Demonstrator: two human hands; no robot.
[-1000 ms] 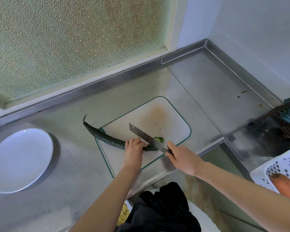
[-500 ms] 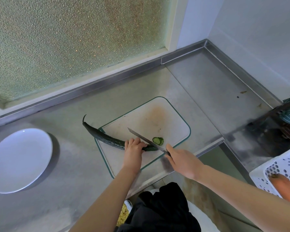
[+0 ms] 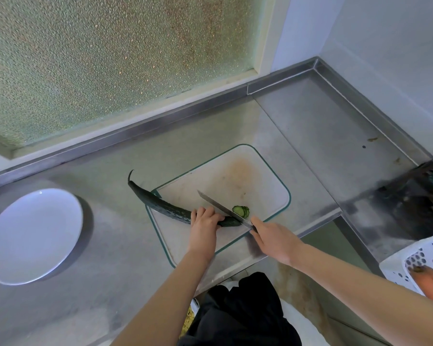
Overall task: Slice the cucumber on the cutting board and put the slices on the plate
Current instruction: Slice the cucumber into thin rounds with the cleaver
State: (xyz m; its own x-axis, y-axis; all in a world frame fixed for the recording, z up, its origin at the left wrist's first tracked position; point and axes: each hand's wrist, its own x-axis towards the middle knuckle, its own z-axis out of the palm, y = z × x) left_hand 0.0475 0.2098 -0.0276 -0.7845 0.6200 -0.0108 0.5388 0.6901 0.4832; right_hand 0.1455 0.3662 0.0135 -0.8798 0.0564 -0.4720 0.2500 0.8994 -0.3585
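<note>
- Since the knife [image 3: 223, 209] dropped, more slices [image 3: 241, 211] lie beside the cucumber [image 3: 165, 208]; most remains uncut.
- Your left hand [image 3: 203, 228] grips the cucumber, your right hand [image 3: 273, 239] the knife.

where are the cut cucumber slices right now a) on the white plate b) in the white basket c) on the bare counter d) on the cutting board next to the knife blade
d: the slices lie overlapping on the cutting board right beside the knife blade, and the plate holds none.
</note>
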